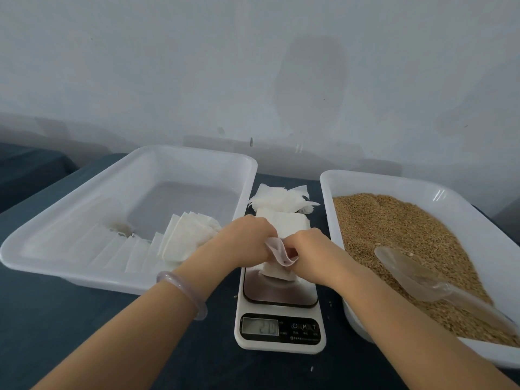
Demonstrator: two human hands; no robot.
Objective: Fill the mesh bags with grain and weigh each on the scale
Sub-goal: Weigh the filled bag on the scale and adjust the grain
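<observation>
Over the white digital scale [280, 308] my left hand [244, 240] and my right hand [311, 253] both pinch the mouth of a small white mesh bag [278, 258], pulling it open between them. The bag's lower part touches the scale's steel platform, and the display shows a faint reading. A stack of flat empty bags [281, 219] lies on the far end of the scale. Brown grain [394, 229] fills the right white tray [326, 178], with a clear plastic scoop [416, 273] lying on it.
A left white tray [140, 285] holds a row of white bags [185, 235] leaning along its near side. Crumpled loose bags [281, 197] lie on the dark cloth behind the scale. A pale wall stands close behind the table. A bangle circles my left wrist.
</observation>
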